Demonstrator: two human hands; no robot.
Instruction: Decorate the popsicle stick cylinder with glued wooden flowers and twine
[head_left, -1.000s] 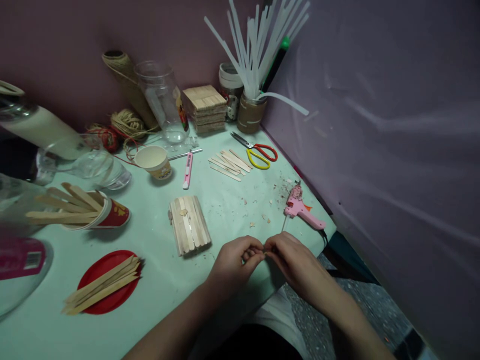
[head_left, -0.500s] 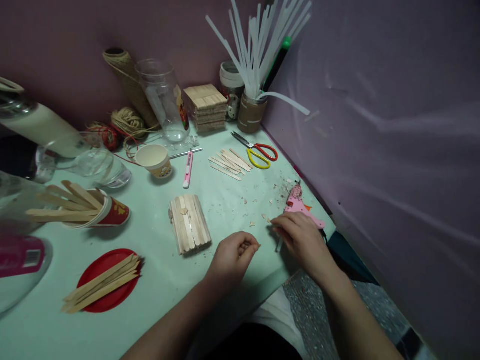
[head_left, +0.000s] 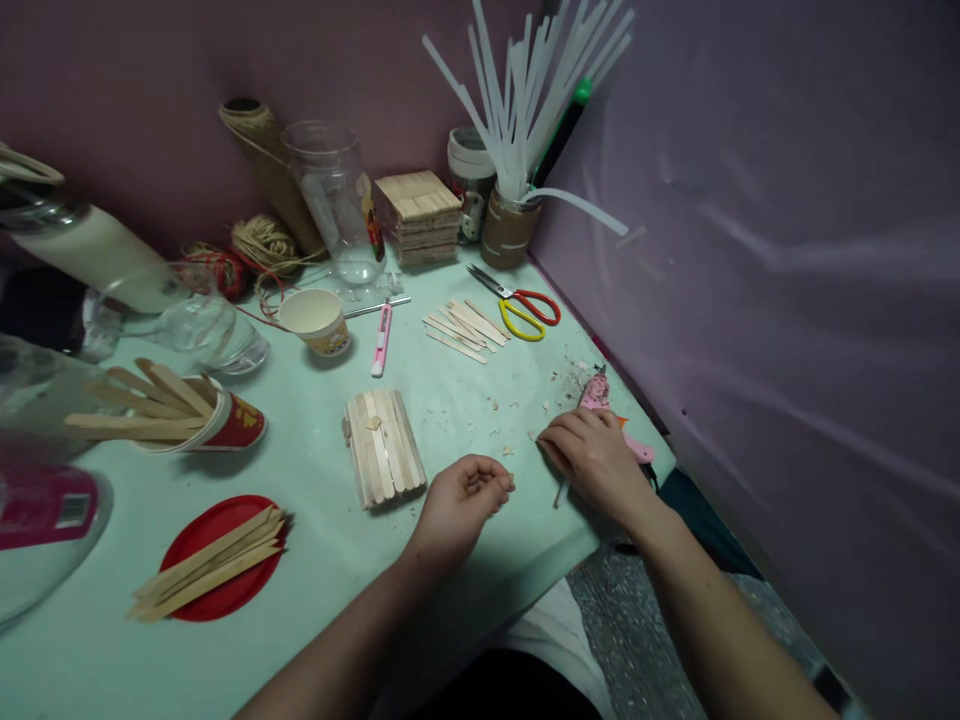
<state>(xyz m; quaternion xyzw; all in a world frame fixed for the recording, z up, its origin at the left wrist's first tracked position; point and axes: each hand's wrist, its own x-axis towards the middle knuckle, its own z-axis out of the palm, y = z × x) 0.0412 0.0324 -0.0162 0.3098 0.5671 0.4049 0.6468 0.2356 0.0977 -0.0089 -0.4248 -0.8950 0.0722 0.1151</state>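
Observation:
My left hand [head_left: 466, 500] is closed, with a small wood chip [head_left: 511, 481] pinched at its fingertips. To its left stands a rounded piece made of craft sticks [head_left: 382, 450], with a small wood bit on its front. My right hand [head_left: 596, 460] reaches down to the tabletop, fingers bent together beside another small wood chip [head_left: 532, 436]; what lies under its fingertips is hidden. Behind that hand, a pink glue gun [head_left: 639, 450] is partly covered. A loose wood chip [head_left: 508, 450] lies between the hands.
Scissors [head_left: 529, 312], thin sticks [head_left: 465, 330] and a pink cutter [head_left: 382, 342] lie farther back. A red lid [head_left: 217, 600] with sticks and a paper cup [head_left: 244, 420] of sticks are at left. Glue sticks stand in a jar [head_left: 510, 235] by the wall.
My right hand has lowered and shifted slightly left, covering more of the glue gun. My left hand keeps its pinch on the chip. The view has shifted a little.

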